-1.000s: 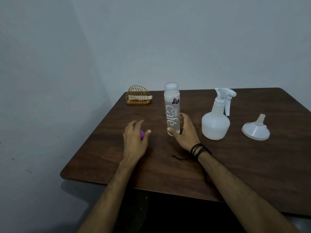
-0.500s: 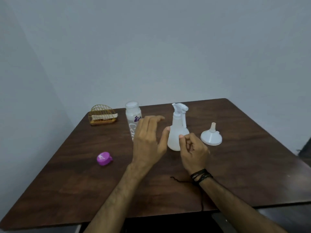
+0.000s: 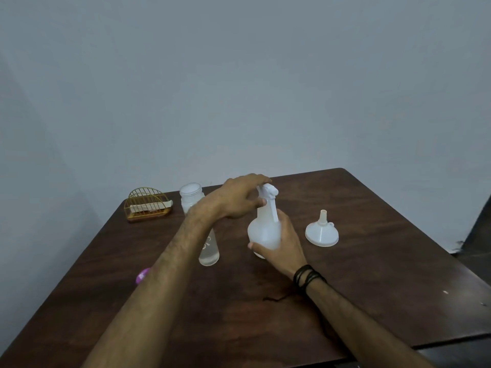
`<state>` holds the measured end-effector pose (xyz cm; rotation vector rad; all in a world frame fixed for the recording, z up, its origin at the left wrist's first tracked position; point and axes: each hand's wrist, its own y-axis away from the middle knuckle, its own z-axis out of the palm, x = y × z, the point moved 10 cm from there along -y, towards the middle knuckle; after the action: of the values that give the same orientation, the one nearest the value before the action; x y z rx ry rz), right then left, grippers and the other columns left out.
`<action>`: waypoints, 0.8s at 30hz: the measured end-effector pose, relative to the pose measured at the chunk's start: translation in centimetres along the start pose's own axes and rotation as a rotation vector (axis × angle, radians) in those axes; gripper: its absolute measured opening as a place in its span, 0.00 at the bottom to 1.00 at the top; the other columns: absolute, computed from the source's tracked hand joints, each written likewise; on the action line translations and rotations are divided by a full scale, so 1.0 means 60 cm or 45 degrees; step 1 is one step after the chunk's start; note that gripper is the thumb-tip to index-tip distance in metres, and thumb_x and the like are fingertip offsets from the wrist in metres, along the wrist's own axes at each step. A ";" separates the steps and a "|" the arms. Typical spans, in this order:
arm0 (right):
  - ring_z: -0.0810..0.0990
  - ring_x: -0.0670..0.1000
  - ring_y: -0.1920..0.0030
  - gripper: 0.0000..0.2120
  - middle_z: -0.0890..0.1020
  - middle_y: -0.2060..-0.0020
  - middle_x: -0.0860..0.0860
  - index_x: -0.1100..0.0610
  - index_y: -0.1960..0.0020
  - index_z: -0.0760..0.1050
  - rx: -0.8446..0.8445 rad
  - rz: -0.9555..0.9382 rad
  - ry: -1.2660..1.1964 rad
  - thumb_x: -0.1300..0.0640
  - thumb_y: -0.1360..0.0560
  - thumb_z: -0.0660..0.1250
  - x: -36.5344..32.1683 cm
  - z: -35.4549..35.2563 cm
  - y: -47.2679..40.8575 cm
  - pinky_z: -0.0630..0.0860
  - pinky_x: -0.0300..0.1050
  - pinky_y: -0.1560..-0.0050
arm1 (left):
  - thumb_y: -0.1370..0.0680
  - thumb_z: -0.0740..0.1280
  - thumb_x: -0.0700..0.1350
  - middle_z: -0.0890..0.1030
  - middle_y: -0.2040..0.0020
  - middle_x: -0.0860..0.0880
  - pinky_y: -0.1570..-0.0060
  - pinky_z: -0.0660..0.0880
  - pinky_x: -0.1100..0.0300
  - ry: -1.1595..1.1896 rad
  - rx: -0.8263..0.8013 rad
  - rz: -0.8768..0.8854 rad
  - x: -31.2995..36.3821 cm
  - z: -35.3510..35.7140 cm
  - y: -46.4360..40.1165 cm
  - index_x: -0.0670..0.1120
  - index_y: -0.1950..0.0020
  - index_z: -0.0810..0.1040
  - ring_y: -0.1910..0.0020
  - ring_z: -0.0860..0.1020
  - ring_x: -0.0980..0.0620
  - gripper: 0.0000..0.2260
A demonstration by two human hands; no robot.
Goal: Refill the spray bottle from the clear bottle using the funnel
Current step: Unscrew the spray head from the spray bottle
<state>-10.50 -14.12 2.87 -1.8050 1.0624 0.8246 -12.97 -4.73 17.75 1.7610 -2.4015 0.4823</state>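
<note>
**Head view: both hands now on the spray bottle**

On the tabletop (image 3: 372, 274), the spray bottle (image 3: 263, 232) stands gripped low by the right hand (image 3: 284, 245). The left hand (image 3: 236, 201), which has left the uncapped clear bottle (image 3: 210, 251), curls round the sprayer head (image 3: 268, 191); unscrewing likely comes next. The funnel (image 3: 322, 233) waits beside.

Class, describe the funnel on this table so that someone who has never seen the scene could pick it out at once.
Start at the dark wooden table and look right of the spray bottle that both hands hold. The funnel sits there alone, apart from everything else. It is the white one resting wide mouth down with its narrow spout pointing up, unlike the two upright bottles.
</note>
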 end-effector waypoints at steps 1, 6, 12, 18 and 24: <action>0.71 0.42 0.39 0.43 0.69 0.37 0.42 0.45 0.30 0.61 -0.021 -0.022 0.015 0.38 0.38 0.78 -0.003 0.007 -0.002 0.75 0.43 0.42 | 0.19 0.66 0.46 0.78 0.35 0.51 0.34 0.70 0.47 0.007 0.020 0.016 -0.003 -0.002 -0.002 0.49 0.31 0.74 0.36 0.74 0.50 0.16; 0.69 0.42 0.41 0.41 0.67 0.38 0.42 0.46 0.30 0.61 -0.053 -0.064 0.114 0.38 0.36 0.76 0.005 0.014 -0.007 0.74 0.43 0.43 | 0.18 0.65 0.44 0.80 0.41 0.54 0.39 0.74 0.50 0.134 0.035 0.091 -0.013 -0.001 -0.004 0.48 0.37 0.75 0.40 0.77 0.53 0.10; 0.68 0.44 0.38 0.45 0.66 0.34 0.44 0.46 0.26 0.57 -0.078 -0.056 0.151 0.37 0.35 0.75 0.006 0.017 -0.006 0.71 0.45 0.40 | 0.19 0.66 0.47 0.78 0.54 0.54 0.52 0.75 0.47 0.076 0.178 0.096 -0.019 -0.004 -0.007 0.51 0.48 0.74 0.53 0.75 0.52 0.02; 0.69 0.42 0.38 0.41 0.67 0.34 0.41 0.44 0.29 0.60 -0.040 -0.089 0.143 0.38 0.36 0.75 -0.004 0.012 -0.004 0.73 0.47 0.41 | 0.23 0.69 0.54 0.77 0.61 0.54 0.61 0.73 0.55 -0.140 0.436 -0.215 -0.023 -0.020 -0.001 0.50 0.54 0.72 0.59 0.76 0.49 0.10; 0.68 0.44 0.37 0.42 0.65 0.33 0.42 0.44 0.29 0.58 -0.064 -0.085 0.151 0.37 0.36 0.75 -0.002 0.014 -0.004 0.73 0.48 0.39 | 0.28 0.76 0.52 0.82 0.57 0.56 0.58 0.76 0.62 0.406 0.436 -0.348 -0.073 0.010 0.018 0.48 0.52 0.78 0.59 0.79 0.57 0.12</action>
<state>-10.41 -13.24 2.69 -1.9414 1.0587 0.7178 -12.59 -0.64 15.74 1.9241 -1.9126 1.0930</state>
